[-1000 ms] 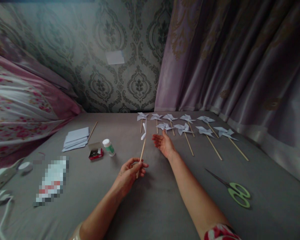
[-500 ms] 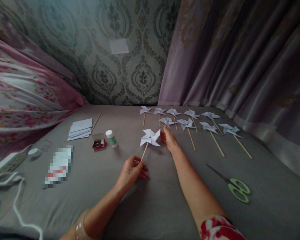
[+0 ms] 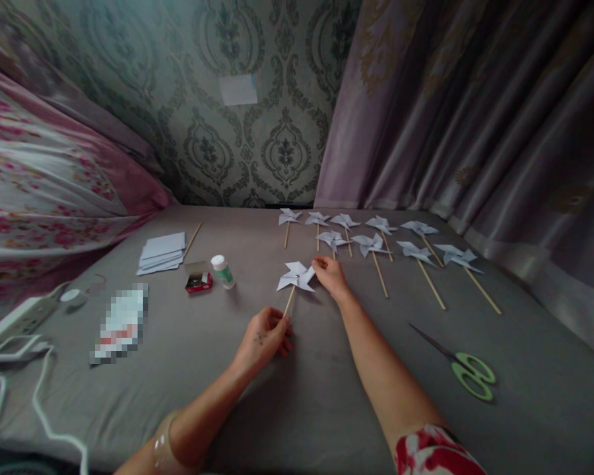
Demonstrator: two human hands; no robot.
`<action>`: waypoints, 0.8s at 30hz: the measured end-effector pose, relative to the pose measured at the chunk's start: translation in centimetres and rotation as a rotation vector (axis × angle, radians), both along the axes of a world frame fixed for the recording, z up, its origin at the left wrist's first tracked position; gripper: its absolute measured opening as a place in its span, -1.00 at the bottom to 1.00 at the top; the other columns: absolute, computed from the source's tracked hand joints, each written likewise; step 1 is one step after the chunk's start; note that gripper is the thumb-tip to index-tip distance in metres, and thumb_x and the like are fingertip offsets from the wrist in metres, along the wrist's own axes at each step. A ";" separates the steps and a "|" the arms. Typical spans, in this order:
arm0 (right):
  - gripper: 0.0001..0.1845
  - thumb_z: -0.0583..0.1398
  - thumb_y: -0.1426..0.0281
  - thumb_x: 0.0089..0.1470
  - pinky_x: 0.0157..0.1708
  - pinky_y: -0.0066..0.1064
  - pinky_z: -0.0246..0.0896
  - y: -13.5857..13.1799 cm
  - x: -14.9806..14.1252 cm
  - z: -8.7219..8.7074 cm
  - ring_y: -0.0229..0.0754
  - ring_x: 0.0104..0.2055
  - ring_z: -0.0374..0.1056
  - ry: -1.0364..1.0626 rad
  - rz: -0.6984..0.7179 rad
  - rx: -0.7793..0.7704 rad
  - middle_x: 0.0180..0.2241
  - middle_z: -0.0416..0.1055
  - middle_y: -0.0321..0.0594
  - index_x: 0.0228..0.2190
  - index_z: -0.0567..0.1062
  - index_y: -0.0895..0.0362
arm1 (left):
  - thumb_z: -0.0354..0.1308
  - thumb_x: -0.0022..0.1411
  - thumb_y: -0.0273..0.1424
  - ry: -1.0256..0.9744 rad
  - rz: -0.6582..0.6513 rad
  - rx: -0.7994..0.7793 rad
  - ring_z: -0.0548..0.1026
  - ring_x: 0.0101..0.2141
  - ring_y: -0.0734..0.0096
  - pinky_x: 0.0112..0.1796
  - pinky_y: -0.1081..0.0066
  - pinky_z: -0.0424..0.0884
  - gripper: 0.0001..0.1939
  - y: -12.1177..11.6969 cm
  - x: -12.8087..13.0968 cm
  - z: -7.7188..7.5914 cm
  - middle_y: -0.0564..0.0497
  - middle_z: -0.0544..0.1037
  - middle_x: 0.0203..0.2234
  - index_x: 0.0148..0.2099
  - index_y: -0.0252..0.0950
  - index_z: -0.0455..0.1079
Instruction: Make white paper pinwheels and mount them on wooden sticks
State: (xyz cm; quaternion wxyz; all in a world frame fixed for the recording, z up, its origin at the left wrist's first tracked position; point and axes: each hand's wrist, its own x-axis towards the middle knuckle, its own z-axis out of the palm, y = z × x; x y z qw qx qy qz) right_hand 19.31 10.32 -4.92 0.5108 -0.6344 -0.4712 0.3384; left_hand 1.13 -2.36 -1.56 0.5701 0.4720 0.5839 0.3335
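A white paper pinwheel (image 3: pixel 296 277) on a thin wooden stick is held up in front of me, its blades facing me. My left hand (image 3: pixel 268 335) is closed around the lower part of the stick. At the pinwheel's right side, the fingertips of my right hand (image 3: pixel 329 274) pinch the edge of one blade. Behind my right hand, several finished-looking pinwheels (image 3: pixel 371 245) lie in two rows on the grey cloth (image 3: pixel 327 396).
Green-handled scissors (image 3: pixel 470 373) lie at the right. Left of centre are a glue bottle (image 3: pixel 222 272), a small red box (image 3: pixel 198 282) of metal bits, a stack of white paper (image 3: pixel 162 252) and a loose stick (image 3: pixel 193 240). A power strip (image 3: pixel 20 323) with cables sits far left.
My right hand has closed from beside the pinwheel onto one of its blades. The pinwheel has tipped and lowered slightly, still in my left hand.
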 end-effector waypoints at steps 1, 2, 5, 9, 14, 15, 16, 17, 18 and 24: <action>-0.84 0.20 0.34 -0.06 -0.22 -0.31 0.32 -0.1 0.0 -0.1 -0.19 -0.35 0.43 -0.043 0.007 0.004 -0.43 0.52 -0.21 -0.39 0.53 0.12 | 0.20 0.08 -0.13 0.055 -0.024 0.028 0.39 -0.72 0.48 -0.69 0.51 0.25 -0.67 0.0 -0.1 0.1 0.08 0.48 -0.62 -0.34 -0.29 0.26; -0.84 0.19 0.36 -0.04 -0.18 -0.29 0.31 -0.1 0.0 -0.1 -0.17 -0.32 0.43 -0.088 0.011 0.009 -0.39 0.53 -0.18 -0.37 0.53 0.12 | 0.17 0.10 -0.11 0.126 -0.057 0.072 0.39 -0.70 0.47 -0.67 0.51 0.23 -0.67 0.0 -0.4 0.4 0.06 0.49 -0.62 -0.35 -0.29 0.30; -0.81 0.17 0.39 -0.01 -0.03 -0.22 0.24 -0.4 0.3 0.1 -0.11 -0.18 0.40 -0.220 0.014 0.044 -0.25 0.53 -0.09 -0.32 0.55 0.13 | 0.11 0.16 -0.13 0.452 -0.195 0.262 0.43 -0.58 0.40 -0.56 0.49 0.18 -0.67 0.1 -1.2 1.6 -0.01 0.52 -0.58 -0.42 -0.30 0.40; -0.72 0.11 0.48 -0.01 0.04 -0.25 0.17 -0.9 0.4 0.4 -0.11 -0.10 0.37 -0.355 0.038 0.102 -0.17 0.51 -0.10 -0.27 0.56 0.12 | 0.00 0.26 -0.18 0.796 -0.306 0.417 0.44 -0.50 0.36 -0.47 0.44 0.14 -0.65 1.9 -1.9 2.6 -0.05 0.54 -0.54 -0.41 -0.27 0.46; -0.66 0.07 0.54 -0.03 0.02 -0.26 0.17 -1.7 -0.3 0.3 -0.08 -0.11 0.36 -0.477 0.072 0.154 -0.21 0.51 -0.08 -0.27 0.58 0.15 | 0.01 0.26 -0.37 0.793 -0.160 0.516 0.49 -0.26 0.27 -0.25 0.40 0.27 -0.75 6.6 -1.1 1.8 -0.13 0.59 -0.27 -0.17 -0.32 0.49; -0.66 0.07 0.54 -0.03 0.02 -0.26 0.16 -1.8 -0.5 0.3 -0.07 -0.11 0.35 -0.499 0.078 0.164 -0.21 0.51 -0.07 -0.28 0.59 0.16 | 0.03 0.24 -0.39 0.805 -0.118 0.505 0.47 -0.19 0.23 -0.18 0.37 0.28 -0.75 7.5 -0.7 1.5 -0.14 0.59 -0.22 -0.14 -0.33 0.49; -0.66 0.07 0.54 -0.03 0.02 -0.27 0.16 -1.9 -0.6 0.2 -0.07 -0.11 0.35 -0.518 0.083 0.173 -0.22 0.51 -0.07 -0.28 0.59 0.15 | 0.05 0.22 -0.40 0.822 -0.083 0.481 0.45 -0.13 0.18 -0.13 0.33 0.27 -0.73 8.2 -0.4 1.3 -0.15 0.58 -0.16 -0.08 -0.34 0.47; -0.66 0.07 0.54 -0.02 0.02 -0.27 0.15 -2.1 -0.7 0.1 -0.06 -0.10 0.35 -0.534 0.087 0.181 -0.22 0.51 -0.08 -0.28 0.59 0.15 | 0.06 0.22 -0.39 0.826 -0.064 0.449 0.43 -0.07 0.14 -0.09 0.29 0.26 -0.71 8.8 0.0 1.1 -0.15 0.56 -0.12 -0.05 -0.33 0.46; -0.66 0.07 0.53 -0.02 0.02 -0.27 0.15 -2.2 -0.8 0.1 -0.06 -0.10 0.34 -0.550 0.091 0.188 -0.22 0.51 -0.08 -0.28 0.59 0.13 | 0.07 0.21 -0.39 0.825 -0.052 0.416 0.41 -0.04 0.11 -0.07 0.26 0.25 -0.70 9.3 0.3 0.8 -0.15 0.56 -0.10 -0.03 -0.32 0.45; -0.67 0.09 0.50 0.03 0.00 -0.29 0.15 -2.5 -1.0 -0.2 -0.06 -0.08 0.33 -0.665 0.109 0.199 -0.23 0.50 -0.05 -0.24 0.59 0.14 | 0.09 0.18 -0.38 0.789 -0.064 0.369 0.43 -0.05 0.08 -0.06 0.15 0.24 -0.70 10.1 1.2 -0.1 -0.18 0.56 -0.09 -0.05 -0.29 0.47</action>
